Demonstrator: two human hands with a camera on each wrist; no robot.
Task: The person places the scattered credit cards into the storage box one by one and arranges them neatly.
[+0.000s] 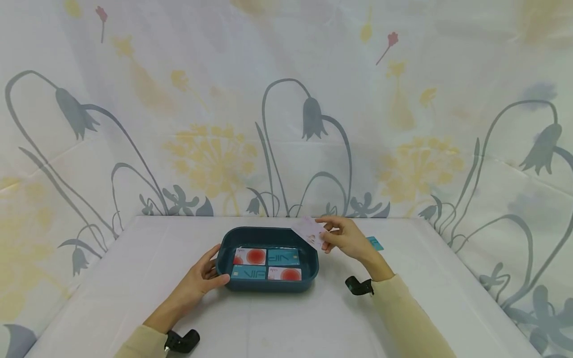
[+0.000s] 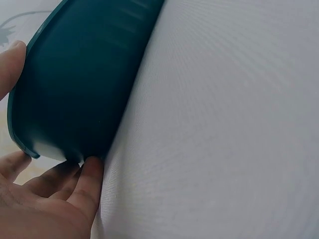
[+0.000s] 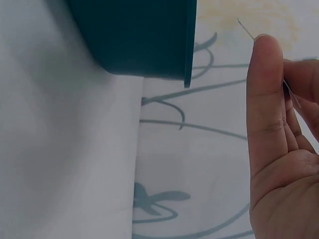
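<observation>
A dark teal plastic tub (image 1: 268, 287) stands on the white table. Inside lie two white cards with red circles, one a white-and-red card (image 1: 256, 256), and two blue VIP cards, one a blue card (image 1: 283, 257), in two rows. My left hand (image 1: 203, 276) holds the tub's left end, thumb at the rim and fingers against the outer wall (image 2: 75, 99). A pale pink card (image 1: 308, 232) is pinched between thumb and fingers of my right hand (image 1: 344, 239), tilted over the tub's back right corner. The right wrist view shows this card (image 3: 245, 29) edge-on.
Another blue card (image 1: 375, 243) lies on the table (image 1: 277, 328) behind the right hand, partly hidden by it. A flower-printed cloth (image 1: 286, 149) hangs behind the table. Each wrist carries a black strapped device, the right device (image 1: 358, 286) being close to the tub's right side.
</observation>
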